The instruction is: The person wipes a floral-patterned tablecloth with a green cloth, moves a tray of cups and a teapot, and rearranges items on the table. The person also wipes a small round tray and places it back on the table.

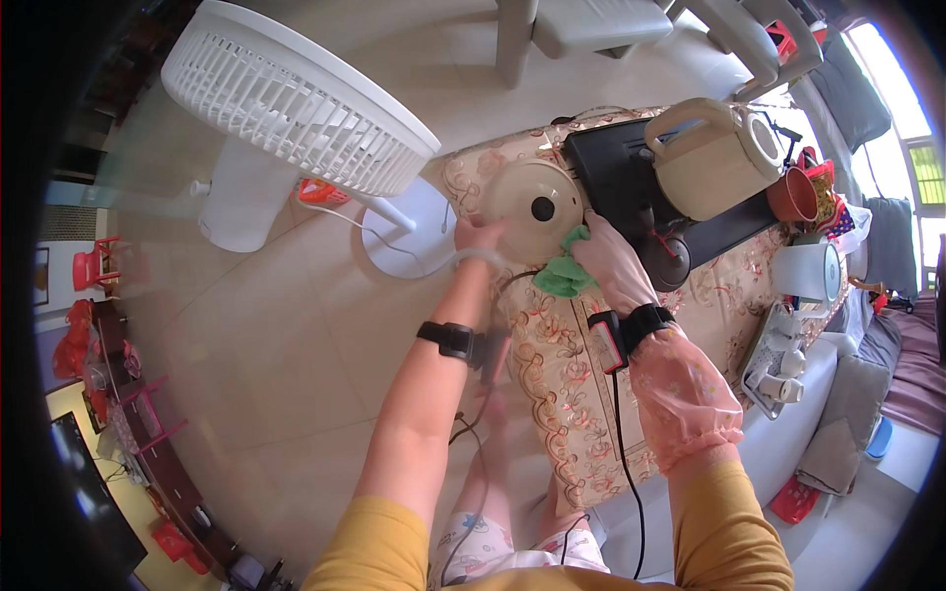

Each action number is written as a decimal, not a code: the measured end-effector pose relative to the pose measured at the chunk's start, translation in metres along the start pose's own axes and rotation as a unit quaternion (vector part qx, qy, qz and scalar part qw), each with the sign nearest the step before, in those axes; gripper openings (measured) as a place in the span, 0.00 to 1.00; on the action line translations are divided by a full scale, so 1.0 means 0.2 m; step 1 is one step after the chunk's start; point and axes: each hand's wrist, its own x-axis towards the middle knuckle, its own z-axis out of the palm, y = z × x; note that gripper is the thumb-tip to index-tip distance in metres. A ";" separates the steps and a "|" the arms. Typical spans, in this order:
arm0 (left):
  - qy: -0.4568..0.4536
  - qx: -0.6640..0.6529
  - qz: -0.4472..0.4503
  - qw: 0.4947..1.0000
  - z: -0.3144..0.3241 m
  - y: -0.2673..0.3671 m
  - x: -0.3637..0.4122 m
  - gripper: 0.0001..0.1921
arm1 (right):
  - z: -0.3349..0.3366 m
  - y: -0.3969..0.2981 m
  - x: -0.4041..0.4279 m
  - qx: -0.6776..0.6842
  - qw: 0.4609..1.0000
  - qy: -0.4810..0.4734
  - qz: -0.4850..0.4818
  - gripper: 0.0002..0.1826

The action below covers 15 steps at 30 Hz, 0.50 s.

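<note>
A round cream-coloured appliance part (517,193) with a black round centre lies tilted at the table's near-left corner; it looks like an electric kettle's base. My left hand (479,233) grips its left edge. On the opposite side my right hand (602,255), its forearm in a sheer pink sleeve cover, holds a crumpled green cloth (565,276) against the lower rim. A dark cord emerges below the part. Just beyond, a large cream kettle (709,166) stands on a black tea tray (610,159). Close to my right wrist is a small dark teapot (667,262).
A white fan (295,103) stands on the floor at left. The table has a floral cloth (569,369). Farther right are a reddish-brown pot (792,193), a pale blue kettle (804,273) and a tray (750,388) of cups. Black cables (624,458) hang from my wrist devices.
</note>
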 end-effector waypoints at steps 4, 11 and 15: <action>-0.132 -0.078 -0.012 0.988 -0.08 0.08 -0.08 0.17 | -0.06 0.01 -0.12 0.008 0.999 0.031 -0.032 0.28; -0.219 -0.190 -0.079 0.954 -0.25 0.12 -0.35 0.11 | -0.12 0.01 -0.31 0.137 0.960 0.217 -0.116 0.19; -0.217 -0.125 -0.018 0.968 -0.29 0.04 -0.45 0.13 | -0.02 -0.03 -0.19 0.178 0.934 0.219 -0.217 0.18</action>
